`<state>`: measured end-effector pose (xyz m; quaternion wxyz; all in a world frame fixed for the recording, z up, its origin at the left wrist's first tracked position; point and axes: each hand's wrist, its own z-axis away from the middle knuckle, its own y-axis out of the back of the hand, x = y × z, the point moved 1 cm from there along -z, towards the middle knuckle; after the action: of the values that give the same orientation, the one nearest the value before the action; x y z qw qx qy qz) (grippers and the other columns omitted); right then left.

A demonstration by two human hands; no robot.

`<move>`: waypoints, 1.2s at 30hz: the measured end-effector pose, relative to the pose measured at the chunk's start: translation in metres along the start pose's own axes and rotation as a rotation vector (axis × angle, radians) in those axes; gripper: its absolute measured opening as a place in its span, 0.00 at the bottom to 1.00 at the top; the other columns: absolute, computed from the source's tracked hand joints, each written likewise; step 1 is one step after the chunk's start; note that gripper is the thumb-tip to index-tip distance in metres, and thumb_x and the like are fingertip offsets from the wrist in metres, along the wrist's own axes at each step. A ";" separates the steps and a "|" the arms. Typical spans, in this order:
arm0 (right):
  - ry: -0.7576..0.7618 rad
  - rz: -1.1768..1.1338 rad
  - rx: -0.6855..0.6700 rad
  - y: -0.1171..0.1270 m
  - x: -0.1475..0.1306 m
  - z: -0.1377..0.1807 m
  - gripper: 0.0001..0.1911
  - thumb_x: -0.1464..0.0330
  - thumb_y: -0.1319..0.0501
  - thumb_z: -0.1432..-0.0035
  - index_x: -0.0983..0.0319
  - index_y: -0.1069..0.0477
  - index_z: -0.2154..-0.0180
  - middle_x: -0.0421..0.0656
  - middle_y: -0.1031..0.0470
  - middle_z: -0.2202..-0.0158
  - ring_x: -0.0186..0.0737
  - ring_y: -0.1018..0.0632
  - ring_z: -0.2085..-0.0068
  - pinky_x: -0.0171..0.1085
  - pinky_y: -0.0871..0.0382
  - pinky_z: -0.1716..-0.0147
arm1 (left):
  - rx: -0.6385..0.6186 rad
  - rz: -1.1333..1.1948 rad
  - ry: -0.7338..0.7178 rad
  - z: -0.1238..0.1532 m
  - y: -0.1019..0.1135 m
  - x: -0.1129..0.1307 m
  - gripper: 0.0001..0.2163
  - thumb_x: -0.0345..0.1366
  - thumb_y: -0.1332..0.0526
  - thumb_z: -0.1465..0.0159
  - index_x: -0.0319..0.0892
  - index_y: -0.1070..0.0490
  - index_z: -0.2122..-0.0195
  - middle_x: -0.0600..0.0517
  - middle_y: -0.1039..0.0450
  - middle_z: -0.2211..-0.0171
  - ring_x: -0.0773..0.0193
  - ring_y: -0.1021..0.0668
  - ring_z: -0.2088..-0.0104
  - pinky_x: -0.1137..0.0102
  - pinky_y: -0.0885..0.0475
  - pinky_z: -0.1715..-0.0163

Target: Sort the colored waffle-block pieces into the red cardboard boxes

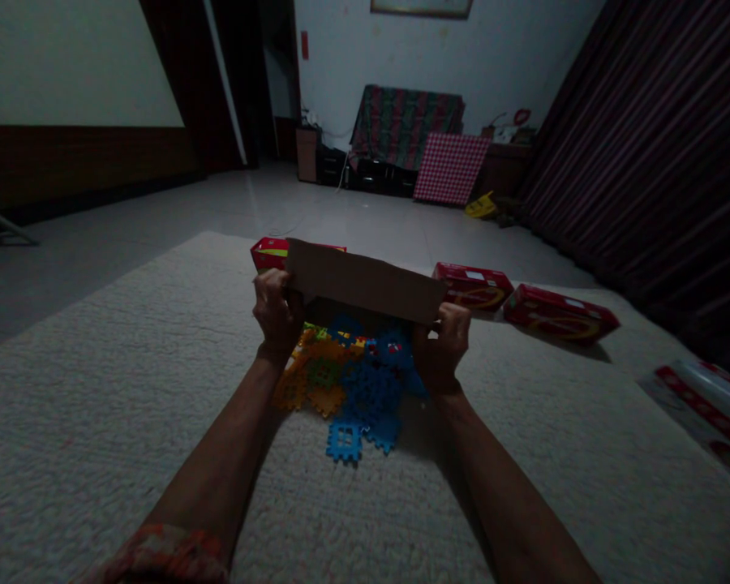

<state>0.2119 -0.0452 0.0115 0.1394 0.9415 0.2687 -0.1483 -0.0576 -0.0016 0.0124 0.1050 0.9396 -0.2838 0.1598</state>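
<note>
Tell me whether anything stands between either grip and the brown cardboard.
Nothing visible does. The left grip holds the brown cardboard at its left end, and the right grip holds it at its right end. The loose plastic pieces show below the cardboard, in the space between the two arms.

Brown cardboard [365, 280] is gripped at both ends, by left hand [278, 312] and right hand [448, 341]; blue tiles [371, 393] are heaped on the pale mat [158, 373]!
</note>
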 end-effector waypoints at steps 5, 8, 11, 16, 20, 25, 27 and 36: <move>0.046 0.003 0.029 0.004 -0.003 -0.003 0.03 0.70 0.44 0.40 0.57 0.36 0.63 0.44 0.32 0.61 0.40 0.28 0.58 0.37 0.27 0.68 | 0.013 -0.023 0.001 -0.003 0.002 0.001 0.09 0.31 0.45 0.36 0.43 0.34 0.55 0.45 0.30 0.57 0.58 0.25 0.55 0.64 0.26 0.57; 0.044 -0.002 0.015 0.005 -0.006 -0.003 0.03 0.70 0.43 0.40 0.57 0.35 0.62 0.44 0.32 0.61 0.40 0.28 0.58 0.39 0.26 0.65 | 0.022 -0.040 0.030 -0.002 0.001 -0.003 0.09 0.32 0.44 0.37 0.43 0.34 0.55 0.45 0.29 0.57 0.58 0.25 0.54 0.64 0.26 0.58; 0.021 -0.017 -0.024 0.000 -0.001 0.002 0.03 0.70 0.44 0.40 0.57 0.35 0.63 0.44 0.32 0.61 0.41 0.28 0.58 0.40 0.26 0.64 | -0.007 -0.047 0.045 0.007 -0.005 -0.009 0.11 0.28 0.44 0.40 0.43 0.34 0.56 0.45 0.29 0.58 0.58 0.25 0.55 0.65 0.26 0.59; -0.007 -0.057 -0.058 -0.009 0.012 0.010 0.02 0.70 0.44 0.40 0.58 0.35 0.63 0.45 0.32 0.62 0.42 0.28 0.59 0.38 0.28 0.68 | -0.056 -0.062 0.053 0.019 -0.014 -0.012 0.14 0.25 0.44 0.43 0.44 0.33 0.56 0.46 0.28 0.58 0.57 0.24 0.54 0.65 0.27 0.58; -0.001 -0.048 -0.063 -0.004 0.005 0.004 0.02 0.70 0.44 0.40 0.58 0.36 0.63 0.44 0.32 0.62 0.42 0.28 0.59 0.38 0.28 0.69 | -0.052 -0.048 0.075 0.010 -0.008 -0.007 0.15 0.24 0.44 0.43 0.44 0.33 0.56 0.46 0.29 0.58 0.57 0.24 0.54 0.64 0.26 0.56; 0.021 -0.033 -0.015 0.000 -0.006 0.001 0.04 0.72 0.44 0.41 0.58 0.36 0.62 0.44 0.32 0.61 0.41 0.28 0.58 0.36 0.28 0.69 | -0.018 -0.010 0.054 0.001 0.000 -0.006 0.13 0.26 0.43 0.41 0.44 0.34 0.55 0.45 0.30 0.56 0.55 0.25 0.52 0.61 0.27 0.53; 0.014 -0.037 -0.044 -0.005 0.000 0.007 0.04 0.72 0.45 0.41 0.58 0.36 0.63 0.43 0.34 0.63 0.40 0.29 0.60 0.36 0.29 0.70 | -0.057 -0.035 0.063 0.008 -0.004 -0.010 0.14 0.24 0.43 0.42 0.44 0.33 0.56 0.45 0.29 0.58 0.56 0.25 0.53 0.62 0.27 0.52; -0.028 -0.042 -0.107 -0.008 0.006 0.010 0.04 0.71 0.44 0.43 0.57 0.36 0.63 0.43 0.34 0.63 0.41 0.29 0.61 0.37 0.29 0.70 | -0.088 -0.082 0.096 0.012 -0.008 -0.011 0.16 0.23 0.43 0.45 0.44 0.31 0.57 0.47 0.27 0.59 0.57 0.24 0.54 0.65 0.26 0.54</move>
<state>0.2107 -0.0398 -0.0017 0.1900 0.9247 0.2940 -0.1498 -0.0588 0.0068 -0.0035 0.1664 0.9362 -0.2464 0.1875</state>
